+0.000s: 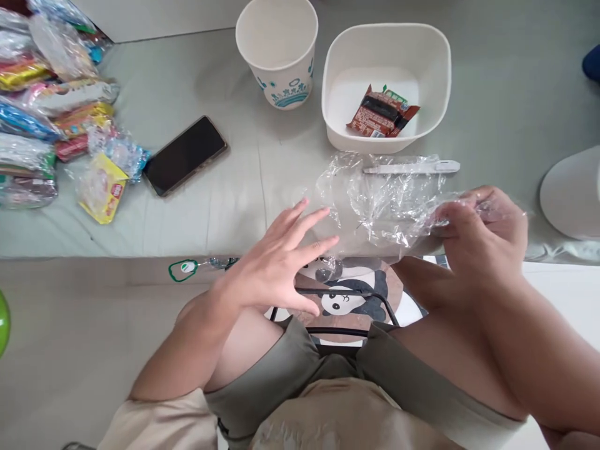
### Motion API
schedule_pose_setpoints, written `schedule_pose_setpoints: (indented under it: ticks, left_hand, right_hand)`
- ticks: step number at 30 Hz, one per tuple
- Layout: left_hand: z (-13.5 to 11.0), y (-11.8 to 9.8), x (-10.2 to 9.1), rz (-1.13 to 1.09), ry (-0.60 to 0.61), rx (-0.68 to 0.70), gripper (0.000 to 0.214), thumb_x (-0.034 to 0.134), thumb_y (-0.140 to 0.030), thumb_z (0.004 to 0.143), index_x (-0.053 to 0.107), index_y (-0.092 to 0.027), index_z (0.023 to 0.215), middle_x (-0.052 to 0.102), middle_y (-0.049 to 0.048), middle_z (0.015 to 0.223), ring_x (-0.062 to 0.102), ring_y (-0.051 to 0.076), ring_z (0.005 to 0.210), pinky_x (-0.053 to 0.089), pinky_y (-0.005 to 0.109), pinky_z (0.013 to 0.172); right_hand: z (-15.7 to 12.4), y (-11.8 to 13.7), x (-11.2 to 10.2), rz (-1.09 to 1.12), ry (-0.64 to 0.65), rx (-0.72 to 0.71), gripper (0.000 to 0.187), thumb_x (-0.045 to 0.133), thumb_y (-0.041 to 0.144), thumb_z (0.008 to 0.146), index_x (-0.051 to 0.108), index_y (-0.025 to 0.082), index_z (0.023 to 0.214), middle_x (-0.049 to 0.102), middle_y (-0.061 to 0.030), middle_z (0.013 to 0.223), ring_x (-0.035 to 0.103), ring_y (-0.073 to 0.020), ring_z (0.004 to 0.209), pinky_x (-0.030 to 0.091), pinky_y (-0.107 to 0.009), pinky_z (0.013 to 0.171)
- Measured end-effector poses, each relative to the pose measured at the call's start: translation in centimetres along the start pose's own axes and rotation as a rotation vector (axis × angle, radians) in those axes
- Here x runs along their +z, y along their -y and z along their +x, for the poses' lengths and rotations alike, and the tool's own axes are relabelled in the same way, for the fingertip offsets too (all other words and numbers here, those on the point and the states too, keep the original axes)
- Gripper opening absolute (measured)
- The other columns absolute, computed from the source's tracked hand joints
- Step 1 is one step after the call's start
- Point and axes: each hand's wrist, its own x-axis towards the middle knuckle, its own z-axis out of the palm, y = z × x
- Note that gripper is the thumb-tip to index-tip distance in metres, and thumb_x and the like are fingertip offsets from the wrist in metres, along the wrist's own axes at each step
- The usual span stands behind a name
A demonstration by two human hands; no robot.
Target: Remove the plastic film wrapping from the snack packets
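My right hand [487, 231] grips the right end of a crumpled clear plastic bag [375, 206], fingers closed on it. The bag spreads leftward over the table's front edge. My left hand [281, 256] has its fingers spread, just left of the bag, holding nothing. Behind the bag lies a white, slim cutter-like tool [445, 166], partly covered by the plastic. Above it stands a white square tub [344, 119] with brown wrapped snack packets [375, 115] and a bit of green wrapper inside.
A white paper cup [285, 87] with blue print stands left of the tub. A dark phone [187, 153] lies further left, beside a heap of plastic wrappers [65, 100]. At the right edge is a white rounded object [574, 194]. A panda-patterned stool [337, 300] shows below the table.
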Motion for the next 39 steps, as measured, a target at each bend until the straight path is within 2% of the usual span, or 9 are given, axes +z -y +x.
schedule_pose_setpoints:
  ticks: [3, 7, 10, 16, 19, 24, 29, 33, 39]
  left_hand:
    - [0.8, -1.1, 2.3, 0.063, -0.175, 0.079, 0.084, 0.093, -0.056, 0.067, 0.065, -0.018, 0.136, 0.046, 0.0239, 0.161, 0.034, 0.049, 0.156, 0.04, 0.073, 0.121]
    - [1.9, -2.0, 4.1, 0.042, -0.487, 0.211, 0.013, 0.074, -0.016, 0.087, 0.071, -0.018, 0.1, 0.074, 0.0136, 0.118, 0.068, 0.03, 0.126, 0.065, 0.049, 0.099]
    - [1.8, -2.3, 3.4, -0.177, -0.587, 0.23, 0.011, 0.063, -0.01, 0.089, 0.064, -0.019, 0.084, 0.076, 0.0055, 0.09, 0.077, 0.021, 0.1, 0.069, 0.035, 0.083]
    - [0.7, -1.2, 1.0, -0.829, -0.83, -0.472, 0.022, 0.058, -0.028, 0.095, 0.056, -0.022, 0.074, 0.066, -0.0026, 0.058, 0.058, 0.009, 0.043, 0.048, 0.02, 0.041]
    - [0.9, -0.5, 0.8, -0.89, -0.8, -0.693, 0.021, 0.063, -0.029, 0.086, 0.054, -0.022, 0.069, 0.045, -0.0082, 0.041, 0.032, 0.006, 0.03, 0.025, 0.02, 0.031]
    - [1.3, 0.6, 0.9, -0.81, -0.769, -0.806, 0.017, 0.068, -0.028, 0.079, 0.059, -0.021, 0.067, 0.041, -0.0073, 0.042, 0.032, 0.006, 0.035, 0.019, 0.022, 0.034]
    - [0.2, 2.5, 0.0, -0.904, -0.656, -0.612, 0.04, 0.079, -0.057, 0.076, 0.072, -0.018, 0.082, 0.068, 0.0034, 0.068, 0.055, 0.011, 0.055, 0.04, 0.024, 0.048]
    - [-0.5, 2.7, -0.2, -0.795, -0.404, -0.554, 0.048, 0.093, -0.047, 0.063, 0.076, -0.017, 0.097, 0.079, 0.0122, 0.108, 0.073, 0.021, 0.096, 0.054, 0.028, 0.072]
    - [-0.7, 1.4, 0.2, -1.017, -0.394, -0.757, 0.031, 0.078, -0.036, 0.081, 0.056, -0.02, 0.098, 0.073, -0.0001, 0.067, 0.065, 0.012, 0.05, 0.048, 0.022, 0.046]
  right_hand:
    - [0.1, 0.2, 0.2, 0.045, -0.011, -0.08, 0.018, 0.072, 0.016, 0.079, 0.057, 0.021, 0.07, 0.069, 0.0032, 0.064, 0.067, -0.0124, 0.06, 0.049, -0.023, 0.053]
    - [-0.1, 0.7, 0.3, 0.024, 0.007, -0.172, 0.016, 0.07, 0.014, 0.081, 0.058, 0.021, 0.074, 0.07, 0.003, 0.062, 0.066, -0.0118, 0.057, 0.049, -0.022, 0.053]
    - [0.6, 0.3, -0.2, 0.042, 0.027, -0.256, 0.019, 0.074, 0.022, 0.082, 0.056, 0.023, 0.076, 0.059, 0.0063, 0.05, 0.053, -0.0103, 0.042, 0.04, -0.023, 0.042]
    - [1.9, -0.9, -1.7, 0.063, 0.133, -0.301, 0.041, 0.086, 0.056, 0.075, 0.063, 0.022, 0.081, 0.054, 0.0062, 0.05, 0.042, -0.0085, 0.038, 0.029, -0.025, 0.036]
    - [1.6, -0.6, -1.6, -0.165, 0.108, -0.302, 0.032, 0.083, 0.045, 0.079, 0.065, 0.019, 0.074, 0.057, 0.0023, 0.051, 0.047, -0.0085, 0.042, 0.035, -0.025, 0.043]
    - [2.2, -0.4, -1.5, -0.039, 0.173, -0.123, 0.044, 0.088, 0.055, 0.072, 0.067, 0.019, 0.084, 0.057, 0.0026, 0.053, 0.042, -0.0078, 0.04, 0.029, -0.025, 0.039]
    - [3.3, -0.8, -1.4, 0.013, 0.059, -0.005, 0.04, 0.09, 0.049, 0.071, 0.065, 0.019, 0.072, 0.055, 0.0032, 0.05, 0.041, -0.0071, 0.037, 0.025, -0.023, 0.035]
    - [3.4, -0.8, -0.9, 0.056, -0.015, 0.015, 0.035, 0.086, 0.047, 0.074, 0.065, 0.019, 0.067, 0.055, 0.0016, 0.047, 0.043, -0.0097, 0.033, 0.027, -0.024, 0.031]
    - [2.6, 0.6, -0.3, -0.224, -0.055, 0.022, 0.026, 0.068, 0.028, 0.087, 0.069, 0.017, 0.064, 0.056, 0.0012, 0.045, 0.042, -0.0089, 0.031, 0.026, -0.022, 0.029]
